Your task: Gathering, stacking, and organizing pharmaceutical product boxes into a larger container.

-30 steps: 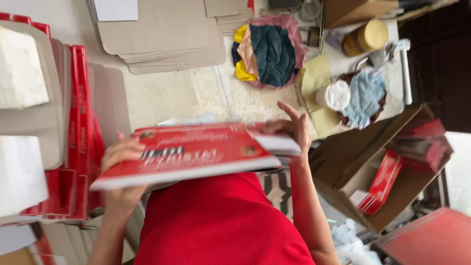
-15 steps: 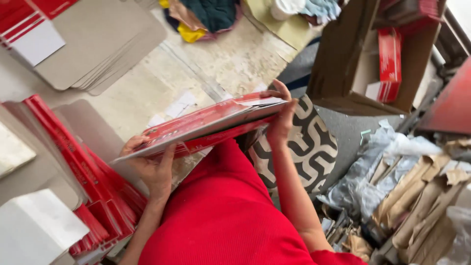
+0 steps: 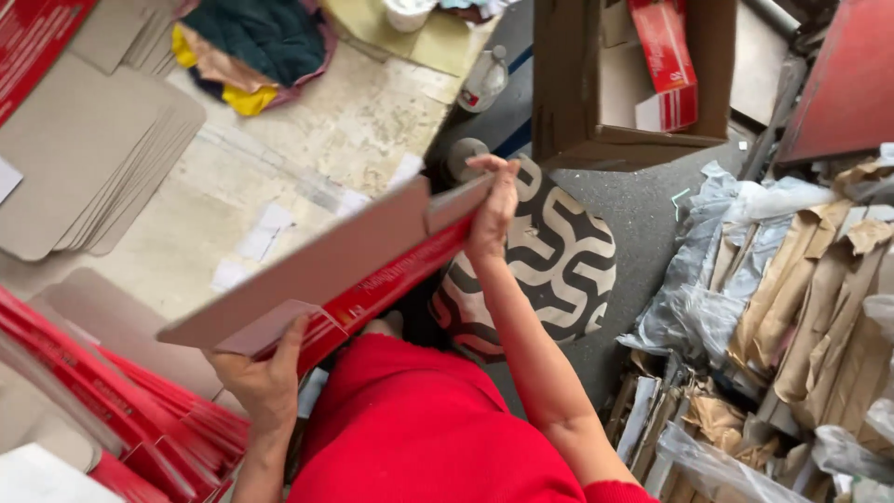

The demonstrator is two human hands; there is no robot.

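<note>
Holding flat red carton [image 3: 345, 270], centre frame above my lap: left hand [image 3: 265, 377] at seven o'clock pinching its lower flap, right hand [image 3: 494, 210] at one o'clock pinching the top end. I'd judge square creasing needs both ends steady.

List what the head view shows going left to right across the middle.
Grey card stack → left hand → flat red-and-grey carton → right hand → patterned cushion → crumpled plastic and brown paper.
</note>
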